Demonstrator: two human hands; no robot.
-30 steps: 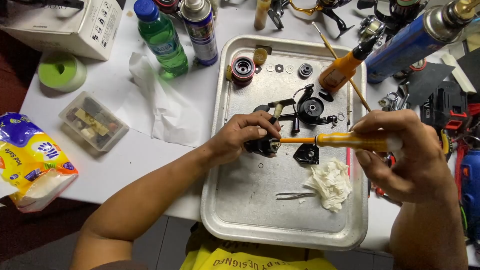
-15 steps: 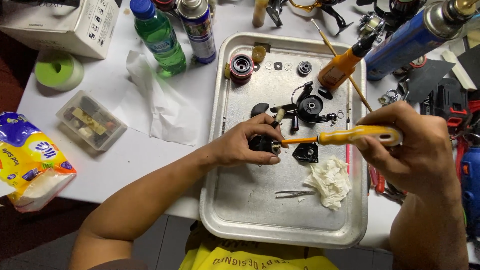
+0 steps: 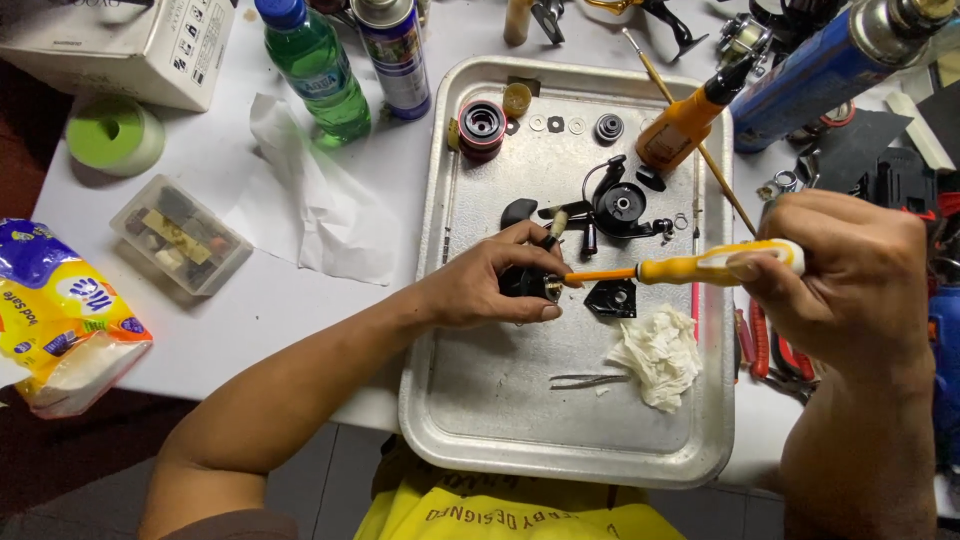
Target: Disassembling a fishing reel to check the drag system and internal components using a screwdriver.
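Over the metal tray (image 3: pixel 470 420), our left hand (image 3: pixel 490 285) is clenching a small black reel part (image 3: pixel 525 283) while our right hand (image 3: pixel 850 275) is grasping a yellow-handled screwdriver (image 3: pixel 690 267), tip at the part. We are judging a screw is being worked; the tip must be kept seated squarely.

The screwdriver (image 3: pixel 690 268) has tilted from level to slightly raised at its handle.

Matt dented metal tray (image 3: pixel 480 440), glossy plastic screwdriver handle (image 3: pixel 700 265), crumpled paper tissue (image 3: pixel 655 355).
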